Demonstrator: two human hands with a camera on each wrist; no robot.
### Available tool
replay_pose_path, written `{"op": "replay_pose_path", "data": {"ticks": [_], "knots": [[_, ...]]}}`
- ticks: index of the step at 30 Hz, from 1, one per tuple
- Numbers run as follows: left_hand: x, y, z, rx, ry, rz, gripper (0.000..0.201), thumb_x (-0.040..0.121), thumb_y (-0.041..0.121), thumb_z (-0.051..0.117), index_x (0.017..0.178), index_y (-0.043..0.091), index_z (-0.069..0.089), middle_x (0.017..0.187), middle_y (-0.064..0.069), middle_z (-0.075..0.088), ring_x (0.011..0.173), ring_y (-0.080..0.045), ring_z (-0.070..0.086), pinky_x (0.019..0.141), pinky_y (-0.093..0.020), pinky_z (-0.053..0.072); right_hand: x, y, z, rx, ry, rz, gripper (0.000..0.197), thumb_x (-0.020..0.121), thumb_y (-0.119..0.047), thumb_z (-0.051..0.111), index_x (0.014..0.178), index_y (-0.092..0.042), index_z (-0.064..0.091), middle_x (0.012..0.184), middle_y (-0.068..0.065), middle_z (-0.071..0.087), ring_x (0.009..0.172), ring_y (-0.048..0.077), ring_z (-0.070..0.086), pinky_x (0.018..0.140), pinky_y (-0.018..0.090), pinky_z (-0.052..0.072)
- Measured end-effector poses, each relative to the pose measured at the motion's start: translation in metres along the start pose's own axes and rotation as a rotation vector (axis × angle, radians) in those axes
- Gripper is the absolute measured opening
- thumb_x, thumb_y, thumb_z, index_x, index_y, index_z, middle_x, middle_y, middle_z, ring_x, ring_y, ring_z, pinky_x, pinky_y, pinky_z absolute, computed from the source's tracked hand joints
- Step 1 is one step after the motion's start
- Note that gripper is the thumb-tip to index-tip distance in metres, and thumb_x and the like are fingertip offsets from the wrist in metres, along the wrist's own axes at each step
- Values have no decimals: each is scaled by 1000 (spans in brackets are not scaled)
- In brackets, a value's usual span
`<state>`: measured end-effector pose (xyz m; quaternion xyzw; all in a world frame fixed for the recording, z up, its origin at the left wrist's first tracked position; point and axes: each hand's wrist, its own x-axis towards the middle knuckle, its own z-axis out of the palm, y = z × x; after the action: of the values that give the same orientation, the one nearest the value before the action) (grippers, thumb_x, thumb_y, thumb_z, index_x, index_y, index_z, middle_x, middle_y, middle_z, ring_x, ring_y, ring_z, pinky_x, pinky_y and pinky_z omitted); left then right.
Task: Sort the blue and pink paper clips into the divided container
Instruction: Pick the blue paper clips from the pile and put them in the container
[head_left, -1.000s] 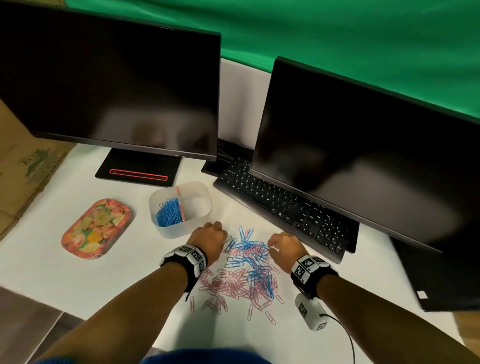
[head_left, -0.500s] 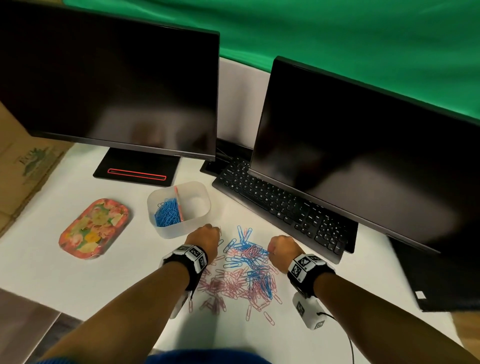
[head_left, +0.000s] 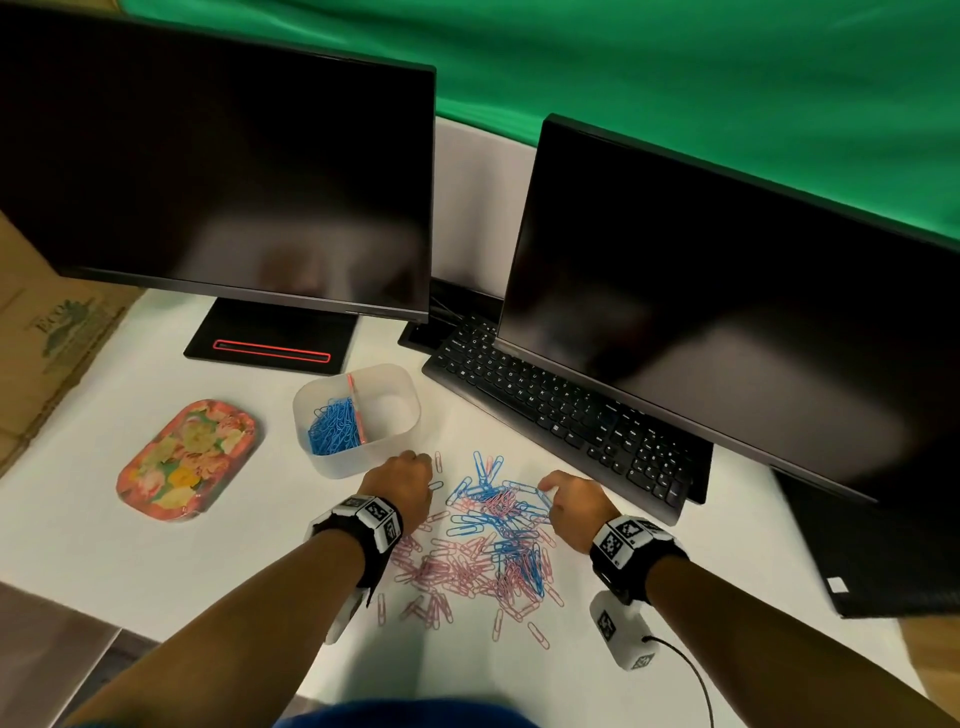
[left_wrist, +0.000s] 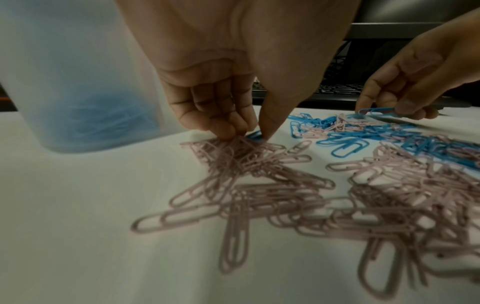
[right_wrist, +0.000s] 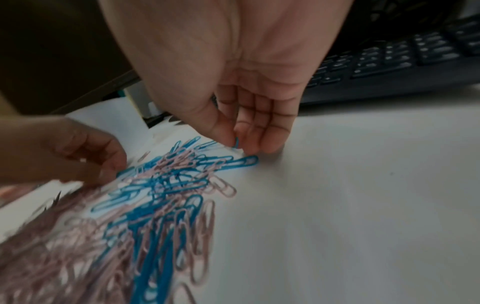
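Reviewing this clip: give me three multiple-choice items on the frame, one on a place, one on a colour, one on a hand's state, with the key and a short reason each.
1. Where is the divided container relative to the loose clip pile?
A. Beyond the pile, to its left
B. On the keyboard
C. On the floral tray

2. What colour are the clips already in the container?
A. Pink
B. Blue
C. Green

3. What is the right hand doing?
A. Resting flat on the keyboard
B. Pinching a blue clip at the pile's edge
C. Holding the container

Key:
1 A, the head view shows it behind the left hand, beside the floral tray.
2 B, only blue clips fill the left compartment; the right one looks empty.
3 B, the right wrist view shows a blue clip between thumb and fingers.
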<state>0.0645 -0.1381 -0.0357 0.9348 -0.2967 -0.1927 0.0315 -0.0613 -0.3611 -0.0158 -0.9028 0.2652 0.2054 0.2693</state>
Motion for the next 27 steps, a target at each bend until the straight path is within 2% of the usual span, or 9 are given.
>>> {"op": "replay_pose_path", "data": {"ticks": [3,5,9,13,16,20,23,25,27], "knots": [[2,0,-1,8,-19,13,26,90,24,54,114,12,55,113,-7,55,107,-28,58,85,-40,51,0,8,0,137,15,-17,28,87,-7,49,104,-22,66,84,-3,60,78,16,56,68,18,43],[4,2,-1,7,-28,5,26,89,20,54,114,12,55,113,-7,55,107,-27,58,85,-40,51,-1,10,-1,311,18,10,18,88,-10,53,85,-22,66,75,-4,61,71,16,56,65,22,45],[4,6,-3,-68,-34,16,23,88,16,52,109,11,56,110,-9,58,104,-28,60,85,-38,52,-9,4,-7,666,40,68,25,91,-6,48,69,-11,60,58,6,53,56,20,51,55,27,45],[2,7,-7,-416,33,-3,8,84,10,55,84,16,60,93,-8,68,85,-26,63,71,-27,50,-18,-1,-9,782,168,-13,19,87,-8,53,69,-12,58,67,6,58,64,19,54,62,33,46],[4,7,-7,-660,28,-58,25,84,4,53,80,29,56,91,-1,70,73,-18,62,67,-20,45,-22,-6,-12,937,226,-33,21,86,-1,56,69,-10,62,82,5,65,79,21,59,76,36,51],[3,12,-12,-1073,-73,-182,30,84,-2,47,86,22,65,69,-4,60,69,-23,63,76,-35,55,-29,-17,-23,1253,144,-68,39,82,9,50,52,-14,58,81,17,67,86,31,65,85,41,53],[5,16,-16,-1289,-95,-308,22,88,-3,45,79,10,60,72,-10,54,64,-22,54,71,-39,53,-36,-25,-28,1420,27,-54,15,68,2,54,56,-6,52,68,19,59,74,35,66,77,43,57],[7,17,-14,-1184,-70,-311,16,85,1,49,78,13,59,76,-6,56,69,-21,52,68,-31,46,-38,-29,-30,1455,-46,-51,9,67,-2,54,59,-5,51,65,17,55,67,32,63,69,42,56],[7,18,-11,-848,-48,-223,9,82,9,58,82,18,61,83,-2,61,78,-20,56,72,-25,43,-39,-31,-29,1444,-92,-47,12,72,-1,55,61,-6,51,64,15,53,62,29,59,63,39,55]]}}
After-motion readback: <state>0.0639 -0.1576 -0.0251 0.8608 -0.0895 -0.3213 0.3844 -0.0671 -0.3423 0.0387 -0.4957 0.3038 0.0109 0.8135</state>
